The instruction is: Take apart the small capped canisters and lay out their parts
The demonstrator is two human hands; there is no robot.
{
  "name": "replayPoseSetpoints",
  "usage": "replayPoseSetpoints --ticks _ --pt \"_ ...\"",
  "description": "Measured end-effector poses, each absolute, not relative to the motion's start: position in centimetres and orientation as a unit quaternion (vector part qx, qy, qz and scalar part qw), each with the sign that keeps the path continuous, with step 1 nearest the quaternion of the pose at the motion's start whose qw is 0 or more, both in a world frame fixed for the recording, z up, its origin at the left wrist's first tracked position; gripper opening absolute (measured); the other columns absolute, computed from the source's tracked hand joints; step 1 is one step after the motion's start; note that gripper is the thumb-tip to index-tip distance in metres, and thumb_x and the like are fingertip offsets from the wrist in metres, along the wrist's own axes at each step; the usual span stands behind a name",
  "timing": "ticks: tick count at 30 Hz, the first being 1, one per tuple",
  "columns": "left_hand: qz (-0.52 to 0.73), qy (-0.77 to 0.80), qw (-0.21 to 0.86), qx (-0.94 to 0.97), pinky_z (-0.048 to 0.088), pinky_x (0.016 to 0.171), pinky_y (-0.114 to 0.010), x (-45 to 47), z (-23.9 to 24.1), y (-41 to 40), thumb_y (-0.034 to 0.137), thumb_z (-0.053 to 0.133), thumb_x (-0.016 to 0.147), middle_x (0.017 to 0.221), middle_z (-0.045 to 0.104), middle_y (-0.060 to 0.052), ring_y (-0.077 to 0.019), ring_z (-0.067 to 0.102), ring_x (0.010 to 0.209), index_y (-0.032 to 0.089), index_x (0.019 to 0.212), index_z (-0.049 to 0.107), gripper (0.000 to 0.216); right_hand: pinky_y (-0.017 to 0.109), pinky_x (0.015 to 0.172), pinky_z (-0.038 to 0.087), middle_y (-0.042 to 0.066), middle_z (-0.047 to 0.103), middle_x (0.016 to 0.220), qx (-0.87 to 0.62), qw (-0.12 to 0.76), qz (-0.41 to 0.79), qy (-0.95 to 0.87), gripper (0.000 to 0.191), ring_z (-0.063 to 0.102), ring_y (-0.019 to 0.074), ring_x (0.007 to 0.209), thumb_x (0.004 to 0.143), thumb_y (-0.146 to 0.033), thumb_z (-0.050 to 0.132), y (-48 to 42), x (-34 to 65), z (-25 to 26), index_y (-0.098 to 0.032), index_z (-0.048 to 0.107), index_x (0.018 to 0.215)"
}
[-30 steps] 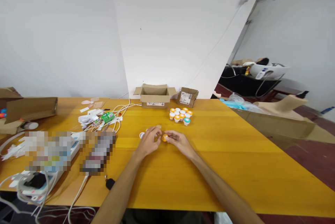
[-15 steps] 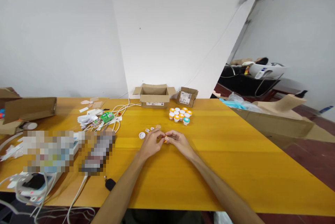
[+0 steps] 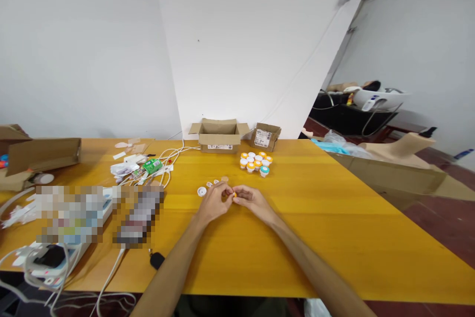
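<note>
Over the middle of the table, my left hand (image 3: 215, 202) and my right hand (image 3: 254, 201) meet at the fingertips. Pinched between them is a small orange piece (image 3: 234, 195), mostly covered by the fingers, so its exact kind is hidden. Just beyond my left hand lie a round white cap (image 3: 201, 191), some small white discs with holes (image 3: 210, 184) and a tan disc (image 3: 224, 179). Farther back to the right stands a cluster of small clear jars with white and orange lids (image 3: 251, 165); one jar has a teal lid (image 3: 264, 170).
An open cardboard box (image 3: 219, 138) and a smaller carton (image 3: 265, 137) stand against the wall. At left are a power strip (image 3: 55, 262), a blurred-out phone (image 3: 141, 218), white cables, a green packet (image 3: 152, 165) and a black fob (image 3: 157, 260). Another cardboard box (image 3: 44, 155) sits far left.
The right fingers have shifted slightly left around the orange piece, which has turned or tilted a little. Both hands stay in nearly the same place.
</note>
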State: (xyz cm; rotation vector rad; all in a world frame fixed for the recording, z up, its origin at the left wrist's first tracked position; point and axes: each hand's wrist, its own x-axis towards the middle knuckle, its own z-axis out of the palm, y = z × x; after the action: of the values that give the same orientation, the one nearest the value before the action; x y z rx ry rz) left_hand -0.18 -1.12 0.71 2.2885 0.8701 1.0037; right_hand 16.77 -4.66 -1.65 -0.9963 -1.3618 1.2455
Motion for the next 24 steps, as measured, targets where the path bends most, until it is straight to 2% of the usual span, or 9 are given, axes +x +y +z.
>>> replayPoseSetpoints --ticks 4,12,24 --pt "0.367 0.323 0.241 0.838 0.047 0.066 -0.026 -0.16 0.70 -1.03 0.012 0.057 0.078 0.070 0.064 0.000 -0.0143 0.058 0.067 0.020 0.073 0.062 0.011 0.038 0.092 0.050 0.003 0.073 0.097 -0.415 0.499 0.510 -0.565 0.040 0.067 0.0206 0.094 0.064 -0.049 0.081 -4.64 16.72 -1.59 -0.023 0.069 0.092" --pt "0.360 0.311 0.237 0.847 0.048 0.067 -0.026 -0.28 0.54 -1.02 0.014 0.057 0.080 0.077 0.067 -0.002 -0.0147 0.059 0.069 0.020 0.078 0.067 0.012 0.039 0.092 0.051 0.003 0.074 0.094 -0.427 0.507 0.500 -0.557 0.037 0.068 0.0213 0.092 0.062 -0.048 0.082 -4.55 16.73 -1.79 -0.024 0.070 0.088" --pt "0.358 0.336 0.248 0.835 0.046 0.063 -0.024 -0.20 0.77 -0.87 0.012 0.058 0.077 0.065 0.066 0.001 -0.0123 0.057 0.061 0.019 0.070 0.067 0.014 0.039 0.089 0.052 0.003 0.074 0.092 -0.431 0.503 0.492 -0.565 0.037 0.069 0.0214 0.090 0.062 -0.047 0.081 -4.64 16.37 -1.91 -0.023 0.070 0.087"
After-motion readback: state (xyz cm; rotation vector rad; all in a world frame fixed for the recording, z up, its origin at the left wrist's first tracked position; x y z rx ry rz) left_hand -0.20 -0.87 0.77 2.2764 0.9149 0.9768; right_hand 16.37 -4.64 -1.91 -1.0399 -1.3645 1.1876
